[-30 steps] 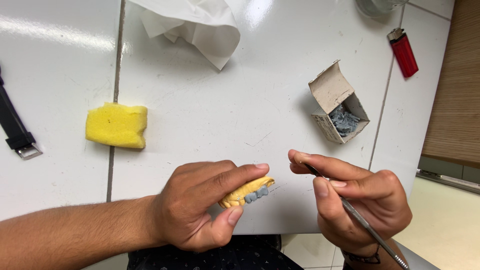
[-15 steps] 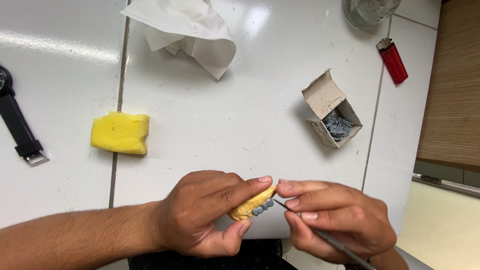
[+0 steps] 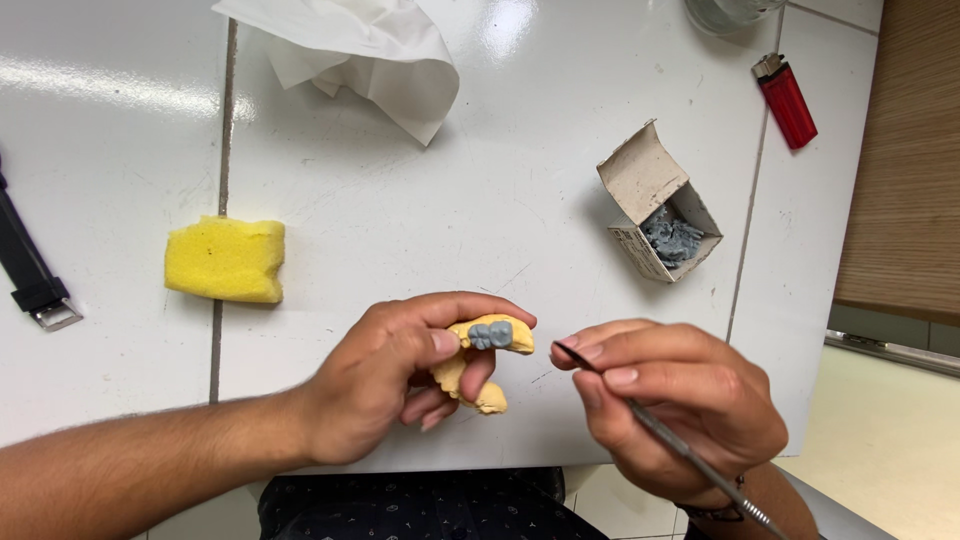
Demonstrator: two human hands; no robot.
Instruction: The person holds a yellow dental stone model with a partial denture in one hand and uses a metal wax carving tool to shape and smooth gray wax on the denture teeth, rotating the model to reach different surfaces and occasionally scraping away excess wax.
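Holding one yellow dental model point(image 3: 488, 360) (left hand point(image 3: 385, 385)) | right hand point(image 3: 680, 405) grips one thin tool point(image 3: 690, 455), perhaps metal

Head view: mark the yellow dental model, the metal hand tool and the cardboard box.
yellow dental model point(image 3: 492, 393): head view, lower yellow lobe below the left hand's fingers.
metal hand tool point(image 3: 690, 455): head view, mid-shaft crossing the right hand's palm.
cardboard box point(image 3: 642, 172): head view, inner face of the open flap.
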